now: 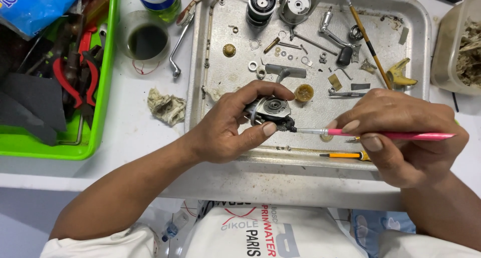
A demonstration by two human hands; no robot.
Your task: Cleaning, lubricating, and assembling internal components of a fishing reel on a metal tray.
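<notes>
Far left, a green bin (pixel 102 87) sits packed with red-handled pliers (pixel 75 82) and dark sanding sheets, and just right of it a cup of dark liquid (pixel 147 40) and a crumpled rag (pixel 167 107) lie on the white table. Moving in, the left hand (pixel 225 130) is closed around a small metal reel body (pixel 273 110), thumb under, fingers over the top, holding it just above the near part of the metal tray (pixel 200 62). That part looks stiff and fairly heavy for its size, likely greasy and slick, so the outer casing is the safest place to pinch. Right of it, the right hand (pixel 401 138) grips a pink brush (pixel 381 135) like a pen, its dark bristles touching the reel body's near-right edge. Loose washers, screws and a handle are scattered across the far half of the tray, so room there is tight; the raised rim hems in the sides. Far right stands a plastic tub (pixel 451 42).
</notes>
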